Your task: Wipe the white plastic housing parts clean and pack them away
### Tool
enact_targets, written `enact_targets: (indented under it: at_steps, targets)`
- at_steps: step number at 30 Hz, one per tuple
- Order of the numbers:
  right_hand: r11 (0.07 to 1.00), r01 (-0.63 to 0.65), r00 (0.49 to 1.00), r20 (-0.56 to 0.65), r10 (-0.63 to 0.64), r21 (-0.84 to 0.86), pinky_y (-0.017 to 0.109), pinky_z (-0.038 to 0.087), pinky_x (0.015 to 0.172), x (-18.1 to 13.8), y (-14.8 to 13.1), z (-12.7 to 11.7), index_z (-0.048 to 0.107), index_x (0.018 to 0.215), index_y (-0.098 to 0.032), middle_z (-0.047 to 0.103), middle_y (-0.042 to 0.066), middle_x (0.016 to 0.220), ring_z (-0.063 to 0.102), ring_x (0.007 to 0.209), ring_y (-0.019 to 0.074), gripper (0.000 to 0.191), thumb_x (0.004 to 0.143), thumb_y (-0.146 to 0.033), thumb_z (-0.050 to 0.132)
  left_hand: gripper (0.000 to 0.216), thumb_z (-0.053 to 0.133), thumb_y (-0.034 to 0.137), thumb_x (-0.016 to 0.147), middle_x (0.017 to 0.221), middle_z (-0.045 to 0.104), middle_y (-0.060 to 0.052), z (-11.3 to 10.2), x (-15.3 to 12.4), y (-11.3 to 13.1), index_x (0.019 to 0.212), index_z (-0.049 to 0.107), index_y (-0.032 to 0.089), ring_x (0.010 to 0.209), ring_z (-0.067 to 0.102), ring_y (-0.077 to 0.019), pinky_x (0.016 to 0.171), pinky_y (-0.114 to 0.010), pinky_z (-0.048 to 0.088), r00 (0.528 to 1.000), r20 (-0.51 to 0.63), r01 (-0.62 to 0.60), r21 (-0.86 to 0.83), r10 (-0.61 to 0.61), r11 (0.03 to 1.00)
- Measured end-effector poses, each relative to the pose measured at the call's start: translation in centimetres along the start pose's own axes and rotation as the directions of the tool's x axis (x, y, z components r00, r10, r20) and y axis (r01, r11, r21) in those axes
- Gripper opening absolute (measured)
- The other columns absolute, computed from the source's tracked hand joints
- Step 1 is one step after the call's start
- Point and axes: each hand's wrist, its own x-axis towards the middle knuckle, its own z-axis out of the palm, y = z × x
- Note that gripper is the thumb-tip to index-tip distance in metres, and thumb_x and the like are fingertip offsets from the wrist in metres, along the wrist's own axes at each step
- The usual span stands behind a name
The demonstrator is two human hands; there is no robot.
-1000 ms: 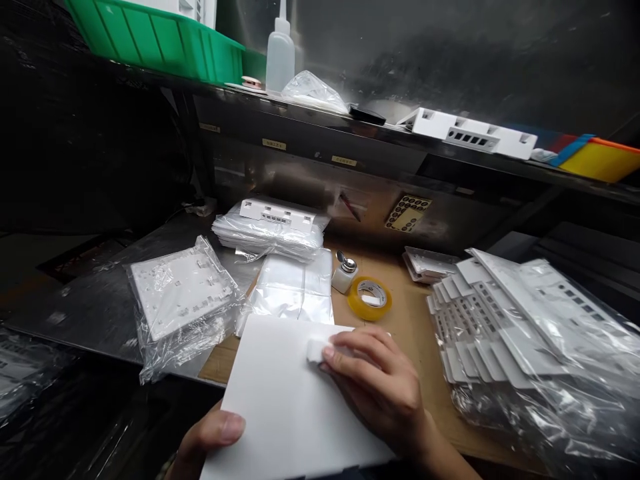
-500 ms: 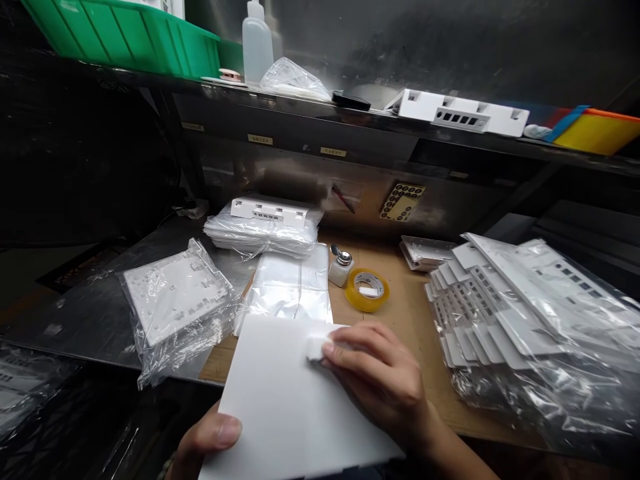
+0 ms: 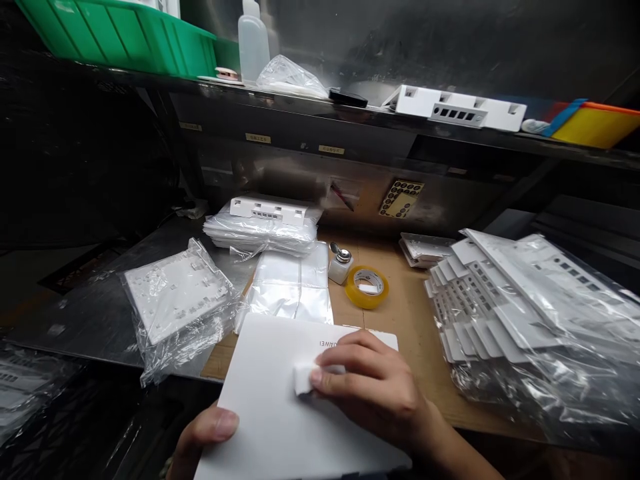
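A flat white plastic cover (image 3: 265,400) with small printed lettering near its far edge is tilted up toward me. My left hand (image 3: 207,433) grips its left edge, thumb on top and the other fingers hidden underneath. Between thumb and fingers, my right hand (image 3: 370,387) pinches a small white block, perhaps an eraser (image 3: 303,379), and presses it on the cover's face. Beyond the cover lie clear plastic bags (image 3: 287,287), a roll of yellow tape (image 3: 367,288) and a small dispenser bottle (image 3: 340,265) with its metal lid up.
Bagged white covers (image 3: 500,307) are piled on the right. One bagged cover (image 3: 177,293) lies left, and another cover (image 3: 270,211) rests on stacked bags behind. Overhead, a shelf (image 3: 300,100) carries a green bin (image 3: 125,40), a squeeze bottle (image 3: 253,47) and a white cover (image 3: 457,108).
My right hand has slid the small white block left and toward me across the cover. Printed lettering that my hand was covering now shows. My left hand keeps its grip.
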Motion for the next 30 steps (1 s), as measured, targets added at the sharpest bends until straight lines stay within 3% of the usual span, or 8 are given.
enact_targets:
  at_steps: [4,7,11,13,16,20,25,30]
  targets:
    - [0.983,-0.148,0.967,-0.225,0.122,-0.104,0.041,0.059,0.086,0.0,0.7,-0.9,0.071,0.125,-0.021,0.073,0.008,0.109,0.068,0.1,0.022,0.042,0.087,-0.002,0.074,0.054,0.079,0.03,0.065,0.077,0.081,-0.009,-0.3,1.1,0.0,0.116,0.077,0.013,0.084,0.076,-0.0426,0.062,-0.04,0.061,0.986,-0.08,-0.14,0.048,0.143,0.989]
    - [0.946,-0.323,0.836,-0.474,0.277,-0.017,0.046,0.059,0.096,-0.3,1.5,-2.2,0.059,0.144,-0.028,0.068,0.007,0.118,0.067,0.108,0.0238,0.06,0.09,-0.006,0.072,0.05,0.076,0.026,0.073,0.085,0.082,-0.004,0.6,1.4,0.6,0.122,0.074,0.018,0.09,0.077,-0.0376,0.077,-0.042,0.063,0.976,0.0,-0.217,-0.05,0.217,0.975]
    - [0.922,-0.379,0.724,-0.597,0.346,0.076,0.042,0.058,0.089,-0.6,2.0,-3.2,0.075,0.116,-0.029,0.062,0.005,0.114,0.065,0.105,0.0231,0.034,0.086,-0.013,0.078,0.025,0.074,0.026,0.075,0.084,0.082,-0.001,1.9,1.1,1.5,0.099,0.08,0.022,0.101,0.075,-0.0349,0.091,-0.041,0.061,0.959,0.055,-0.263,-0.19,0.278,0.946]
    - [0.928,-0.356,0.734,-0.582,0.351,0.111,0.037,0.056,0.081,-0.6,1.8,-3.2,0.075,0.11,-0.027,0.065,0.004,0.107,0.064,0.099,0.0215,0.03,0.084,-0.012,0.081,0.017,0.075,0.026,0.072,0.08,0.081,-0.001,2.2,0.9,1.6,0.088,0.08,0.021,0.102,0.075,-0.0354,0.091,-0.042,0.061,0.965,0.055,-0.242,-0.21,0.258,0.947]
    - [0.927,-0.363,0.824,-0.433,0.367,0.096,0.033,0.053,0.073,-0.1,1.0,-2.8,0.072,0.113,-0.025,0.068,0.004,0.1,0.064,0.089,0.0188,0.03,0.087,-0.012,0.079,0.013,0.076,0.025,0.071,0.075,0.08,-0.001,2.0,0.6,1.5,0.082,0.079,0.018,0.097,0.076,-0.0365,0.089,-0.043,0.061,0.968,0.008,-0.247,-0.172,0.252,0.954]
    - [0.961,-0.276,0.946,-0.182,0.269,-0.018,0.031,0.056,0.076,1.2,-0.3,-1.5,0.068,0.115,-0.021,0.068,0.006,0.104,0.066,0.09,0.0173,0.024,0.093,-0.011,0.071,0.012,0.077,0.011,0.072,0.065,0.077,0.002,1.5,0.1,0.9,0.062,0.074,0.016,0.066,0.075,-0.026,0.063,-0.03,0.06,0.953,-0.134,-0.283,-0.084,0.271,0.955]
    - [0.978,-0.161,0.987,-0.043,0.156,-0.131,0.033,0.055,0.074,1.7,-1.1,0.5,0.068,0.109,-0.018,0.069,0.008,0.099,0.065,0.087,0.0191,0.016,0.094,-0.015,0.07,0.022,0.08,0.006,0.071,0.057,0.074,0.003,1.3,-0.5,0.5,0.054,0.073,0.017,0.051,0.068,-0.0154,0.053,-0.02,0.052,0.951,-0.171,-0.266,-0.033,0.257,0.963]
    - [0.981,-0.123,0.992,-0.01,0.123,-0.153,0.032,0.052,0.07,1.7,-0.7,0.8,0.071,0.107,-0.015,0.069,0.008,0.094,0.063,0.082,0.0181,0.015,0.092,-0.013,0.071,0.014,0.087,0.024,0.063,0.063,0.077,-0.005,1.4,-0.4,0.4,0.063,0.077,0.015,0.071,0.075,-0.0305,0.052,-0.028,0.052,0.988,-0.053,-0.145,0.061,0.148,0.988]
